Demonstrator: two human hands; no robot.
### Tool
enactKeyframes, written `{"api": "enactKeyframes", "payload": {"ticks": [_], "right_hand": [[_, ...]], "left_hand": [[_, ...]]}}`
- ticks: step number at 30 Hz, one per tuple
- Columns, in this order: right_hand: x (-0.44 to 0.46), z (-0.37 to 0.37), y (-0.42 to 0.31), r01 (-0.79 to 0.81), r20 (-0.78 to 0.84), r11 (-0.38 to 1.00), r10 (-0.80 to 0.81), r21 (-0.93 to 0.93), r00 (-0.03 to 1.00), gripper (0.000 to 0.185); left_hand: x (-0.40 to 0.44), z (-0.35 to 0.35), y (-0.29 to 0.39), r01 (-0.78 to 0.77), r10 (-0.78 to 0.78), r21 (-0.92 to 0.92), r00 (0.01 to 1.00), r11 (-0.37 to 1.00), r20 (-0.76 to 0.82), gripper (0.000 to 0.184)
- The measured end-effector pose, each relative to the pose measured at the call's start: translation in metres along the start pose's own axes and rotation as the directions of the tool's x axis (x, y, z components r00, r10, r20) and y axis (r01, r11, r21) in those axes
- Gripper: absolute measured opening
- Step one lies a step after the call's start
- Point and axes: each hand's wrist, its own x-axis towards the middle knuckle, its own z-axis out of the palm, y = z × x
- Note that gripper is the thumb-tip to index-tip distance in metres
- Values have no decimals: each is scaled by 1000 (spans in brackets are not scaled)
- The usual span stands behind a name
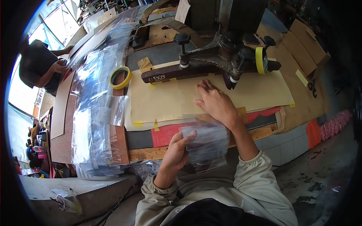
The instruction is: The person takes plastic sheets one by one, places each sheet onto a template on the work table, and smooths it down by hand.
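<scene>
My left hand pinches the edge of a clear plastic sheet between thumb and fingers, in front of the bench edge. Flat on a cream-coloured sheet lies my right hand, fingers stretched out and holding nothing. Its fingertips are close to the dark bar of a machine head that has black knobs. Small yellow tape pieces stick to the cream sheet's edges. Beneath it shows a red sheet.
Clear plastic sheets are piled along the bench's left. A yellow tape roll lies beside them; another yellow roll hangs on the machine. Scissors and a cardboard box are at right. Another person works at far left.
</scene>
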Motion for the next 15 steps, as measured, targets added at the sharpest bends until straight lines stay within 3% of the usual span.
{"api": "enactKeyframes", "payload": {"ticks": [15], "right_hand": [[0, 0, -1, -19, 13, 1000, 19, 16, 1000, 43]], "left_hand": [[-1, 2, 0, -1, 1, 38, 1000, 999, 12, 25]]}}
